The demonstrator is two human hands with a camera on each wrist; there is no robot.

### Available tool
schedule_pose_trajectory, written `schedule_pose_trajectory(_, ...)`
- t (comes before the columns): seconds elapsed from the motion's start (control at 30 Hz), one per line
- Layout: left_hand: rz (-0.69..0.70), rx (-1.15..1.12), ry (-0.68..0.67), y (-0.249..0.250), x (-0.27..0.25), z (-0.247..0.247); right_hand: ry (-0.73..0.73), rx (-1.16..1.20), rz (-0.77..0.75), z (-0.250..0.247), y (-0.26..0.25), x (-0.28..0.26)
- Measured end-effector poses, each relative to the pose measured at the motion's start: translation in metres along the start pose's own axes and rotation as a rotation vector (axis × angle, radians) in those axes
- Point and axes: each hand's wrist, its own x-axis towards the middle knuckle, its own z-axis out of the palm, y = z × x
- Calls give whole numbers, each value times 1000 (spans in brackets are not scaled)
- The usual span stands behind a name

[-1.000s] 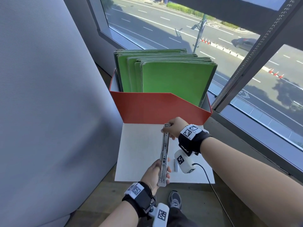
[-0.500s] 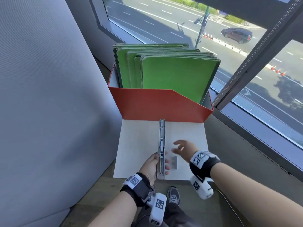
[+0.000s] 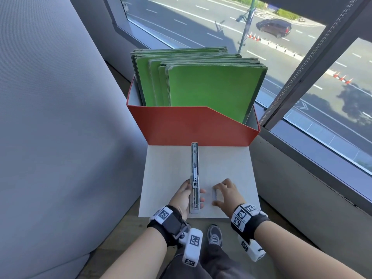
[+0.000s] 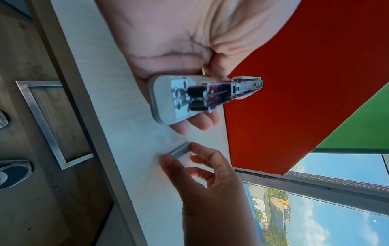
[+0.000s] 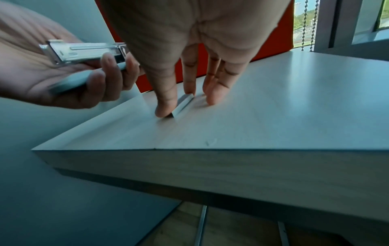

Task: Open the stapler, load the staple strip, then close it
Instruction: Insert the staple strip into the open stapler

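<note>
A silver stapler [image 3: 194,174] is swung open into one long line, metal channel up, pointing at the red box. My left hand [image 3: 194,195] grips its near end [image 4: 168,99] just above the white table [image 3: 165,178], thumb on the left, fingers curled round the right. A short grey staple strip [image 3: 214,194] lies flat on the table right of the stapler. My right hand [image 3: 217,195] is over it, thumb on the near end and forefinger on the far end, pinching the staple strip [image 5: 183,104] lengthwise; the other fingers [image 5: 211,96] touch the tabletop.
A red file box [image 3: 191,127] full of green folders [image 3: 207,87] stands at the table's far edge. A grey padded wall [image 3: 50,117] runs close on the left; a window sill and glass [image 3: 302,158] lie on the right. My shoe [image 3: 215,235] shows below the table's front edge.
My right hand let go of the stapler's far end, came back toward me and down, and closed on the staple strip. The left hand kept the open stapler almost still.
</note>
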Motion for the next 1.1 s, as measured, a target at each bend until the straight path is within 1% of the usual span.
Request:
schedule_pose_trajectory(0.13,-23,-19,14,0,1,0,20,175,29,-3,-2,4)
schedule_pose_trajectory(0.23,-31,-18,9,1,1,0,50,274,23,-13,-3,5)
schedule_pose_trajectory(0.37,-27,-16,-7,2,0,1,73,459,-79,-37,-15,4)
schedule_pose_trajectory(0.5,-17,9,2,2,-1,4,44,599,-200,-55,-36,4)
schedule_pose_trajectory(0.57,-12,24,7,1,-1,6,43,602,-234,-58,-46,3)
schedule_pose_trajectory(0.67,-12,36,4,1,-2,7,39,562,-247,-59,-55,4)
schedule_pose_trajectory(0.9,7,32,-18,0,-5,8,48,432,-243,-53,-58,2)
schedule_pose_trajectory(1.1,16,4,-3,-1,-3,10,75,338,-252,-48,-60,2)
